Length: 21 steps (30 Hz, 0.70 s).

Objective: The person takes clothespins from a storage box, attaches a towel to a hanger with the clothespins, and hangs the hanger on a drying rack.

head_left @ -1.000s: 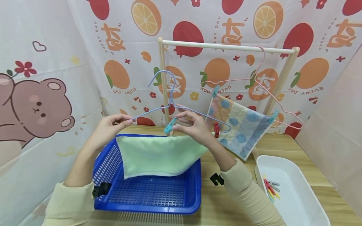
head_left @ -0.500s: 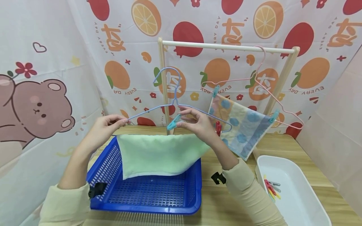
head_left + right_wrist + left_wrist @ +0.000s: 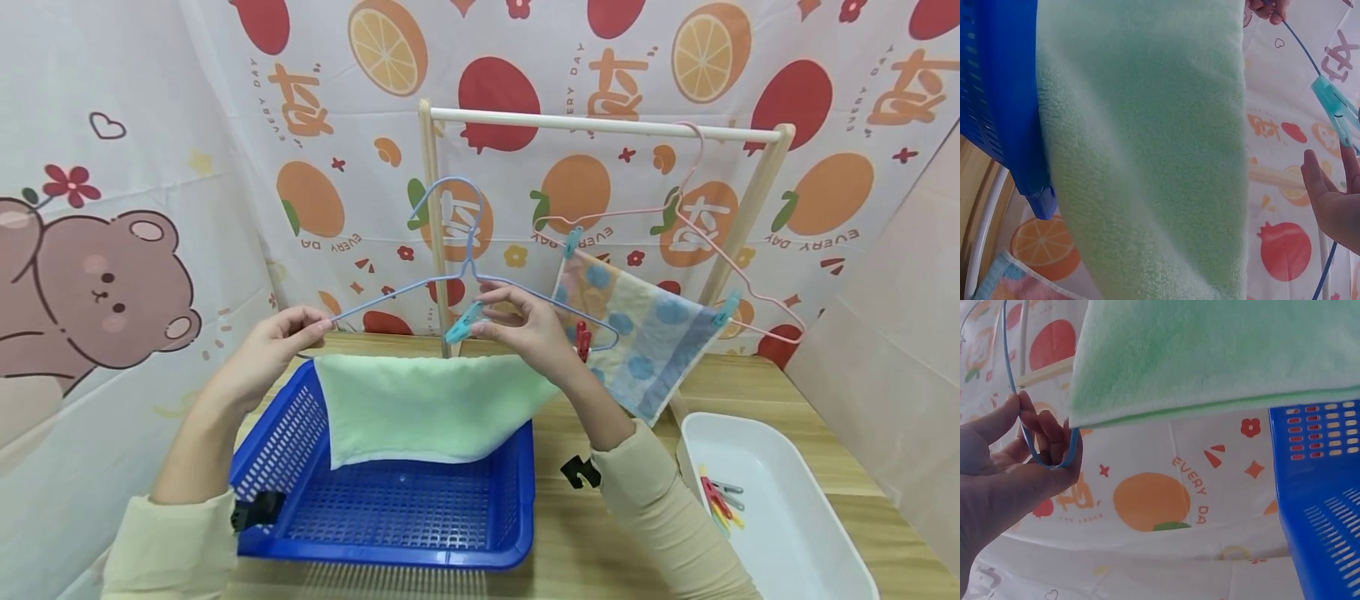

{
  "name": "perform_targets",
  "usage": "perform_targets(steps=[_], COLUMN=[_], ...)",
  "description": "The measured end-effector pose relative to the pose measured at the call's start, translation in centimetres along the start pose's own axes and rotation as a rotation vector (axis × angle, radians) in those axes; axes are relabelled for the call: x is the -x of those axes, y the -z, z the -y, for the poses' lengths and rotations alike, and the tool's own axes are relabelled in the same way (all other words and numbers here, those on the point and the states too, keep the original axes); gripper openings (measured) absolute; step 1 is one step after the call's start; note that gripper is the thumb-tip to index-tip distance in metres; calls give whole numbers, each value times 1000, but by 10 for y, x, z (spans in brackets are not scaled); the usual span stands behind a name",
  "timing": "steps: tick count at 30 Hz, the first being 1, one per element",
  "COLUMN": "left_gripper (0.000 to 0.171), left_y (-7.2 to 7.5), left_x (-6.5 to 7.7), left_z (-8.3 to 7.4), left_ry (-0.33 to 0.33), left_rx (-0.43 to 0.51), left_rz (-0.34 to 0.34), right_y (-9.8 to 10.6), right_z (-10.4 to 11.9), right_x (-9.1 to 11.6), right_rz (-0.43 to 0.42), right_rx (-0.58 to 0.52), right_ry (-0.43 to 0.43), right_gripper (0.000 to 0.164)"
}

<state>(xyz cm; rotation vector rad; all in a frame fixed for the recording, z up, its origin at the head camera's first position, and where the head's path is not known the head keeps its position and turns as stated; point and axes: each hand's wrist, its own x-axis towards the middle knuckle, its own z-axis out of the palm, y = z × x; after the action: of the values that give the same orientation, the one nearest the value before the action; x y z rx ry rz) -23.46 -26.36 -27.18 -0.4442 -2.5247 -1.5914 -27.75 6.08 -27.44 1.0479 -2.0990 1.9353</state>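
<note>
My left hand (image 3: pixel 272 354) pinches the left end of a blue wire hanger (image 3: pixel 401 289); in the left wrist view its fingers curl round the hanger's bent end (image 3: pixel 1050 465). Over the lower bar drapes a light green towel (image 3: pixel 427 408). A red clothespin (image 3: pixel 582 340) sits at the hanger's right end, partly behind my right wrist. My right hand (image 3: pixel 528 329) holds a teal clothespin (image 3: pixel 463 322) between thumb and fingers, just above the towel's top edge. In the right wrist view this teal clothespin (image 3: pixel 1333 103) appears beside the hanger wire, apart from the towel.
Below the towel stands a blue perforated basket (image 3: pixel 375 557). Behind it, a wooden rack (image 3: pixel 570 122) bears a pink hanger (image 3: pixel 637 212) with a patterned cloth (image 3: pixel 637 333) clipped on. At the right, a white tray (image 3: pixel 787 492) holds several clothespins (image 3: pixel 722 497).
The blue hanger has risen slightly and shifted right at its hook. My left hand has slid a little outward to the left, and my right hand, still with the teal clothespin, has moved slightly right.
</note>
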Motion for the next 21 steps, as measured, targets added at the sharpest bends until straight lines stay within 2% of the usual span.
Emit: perform_targets(steps=[7,15,21], left_gripper=[14,16,17], left_y=[-5,-6,-7], left_x=[-1,0,0], left_z=[-2,-3,-5], left_ry=[-26,-29,-17], left_rx=[123,282,291], left_rz=[-17,-50,-69], right_y=[2,0,-8], right_z=[0,-1,-2], right_x=[-3,-4,-6], right_rz=[29,83,88], right_rx=[10,57,104], right_ry=[36,-3,-13], right_gripper=[27,29,30])
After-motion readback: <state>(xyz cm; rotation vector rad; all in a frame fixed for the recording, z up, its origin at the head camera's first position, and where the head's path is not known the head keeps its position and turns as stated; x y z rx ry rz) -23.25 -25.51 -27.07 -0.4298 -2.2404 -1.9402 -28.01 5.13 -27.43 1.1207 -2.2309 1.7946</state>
